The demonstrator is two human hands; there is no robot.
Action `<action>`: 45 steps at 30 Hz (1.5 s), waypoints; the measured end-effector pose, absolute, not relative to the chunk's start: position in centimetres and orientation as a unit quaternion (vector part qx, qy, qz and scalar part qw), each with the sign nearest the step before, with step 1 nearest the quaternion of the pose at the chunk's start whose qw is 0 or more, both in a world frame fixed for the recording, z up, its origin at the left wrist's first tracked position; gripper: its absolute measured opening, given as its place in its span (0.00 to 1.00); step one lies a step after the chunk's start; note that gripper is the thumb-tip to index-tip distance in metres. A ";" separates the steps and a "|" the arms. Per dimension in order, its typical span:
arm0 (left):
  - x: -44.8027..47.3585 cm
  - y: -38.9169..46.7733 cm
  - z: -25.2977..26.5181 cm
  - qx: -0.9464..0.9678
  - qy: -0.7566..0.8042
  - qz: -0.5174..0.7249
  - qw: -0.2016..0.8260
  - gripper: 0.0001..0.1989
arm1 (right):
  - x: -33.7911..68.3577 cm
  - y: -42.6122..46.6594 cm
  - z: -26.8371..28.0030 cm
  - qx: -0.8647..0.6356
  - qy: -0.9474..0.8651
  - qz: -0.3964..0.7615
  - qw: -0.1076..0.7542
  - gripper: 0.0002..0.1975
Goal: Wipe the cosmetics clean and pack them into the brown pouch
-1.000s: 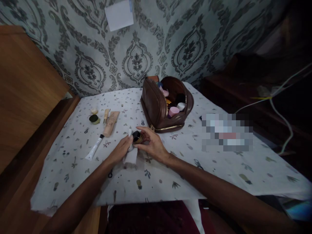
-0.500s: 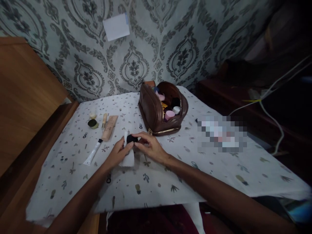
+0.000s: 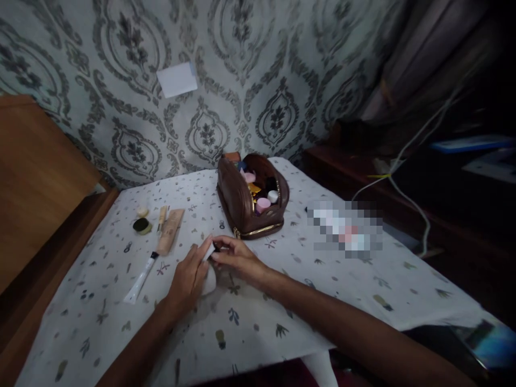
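Left hand [image 3: 187, 277]: rolled over since the earlier frame, its back now uppermost, fingers close together, pressing the white cloth [image 3: 209, 282] against the dark piece.
Dark piece [image 3: 216, 248]: between both hands above the table, mostly hidden now where more of it showed before.
Right hand [image 3: 237, 256]: thumb and forefinger pinching the dark piece from the right; the other fingers' hold I cannot tell.
Brown bag [image 3: 234, 196]: behind the hands, unzipped, a pink cap [image 3: 263, 205] and a white lid [image 3: 273, 196] showing inside.
Tubes: left of the hands, a tan tube [image 3: 170, 232] beside a small tube [image 3: 162, 216], a white tube [image 3: 140, 280] nearer the person.
Dark-lidded jar [image 3: 142, 226]: left of the small tube.
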State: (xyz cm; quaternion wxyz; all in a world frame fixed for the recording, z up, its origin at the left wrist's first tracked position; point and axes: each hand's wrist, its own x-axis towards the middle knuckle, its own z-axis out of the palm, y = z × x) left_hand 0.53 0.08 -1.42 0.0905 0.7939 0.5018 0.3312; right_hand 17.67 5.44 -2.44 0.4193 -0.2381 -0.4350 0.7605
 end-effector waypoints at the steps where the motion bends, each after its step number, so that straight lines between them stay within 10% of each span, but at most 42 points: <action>1: 0.7 0.0 -1.5 0.809 0.486 0.328 0.037 0.26 | 17.8 5.3 -2.2 -0.231 -0.408 0.772 0.428 0.28; 10: 5.2 2.1 4.2 0.884 0.294 0.312 -0.186 0.31 | 25.6 5.4 2.1 -0.166 -0.398 0.778 0.458 0.23; 21: 8.7 11.2 10.3 0.901 0.329 0.103 -0.265 0.17 | 35.4 11.8 9.1 -0.346 -0.655 0.416 0.527 0.19; 45: 6.8 11.5 6.6 0.900 0.348 0.200 -0.169 0.16 | 29.1 22.2 9.9 -0.130 -0.974 -0.029 0.182 0.08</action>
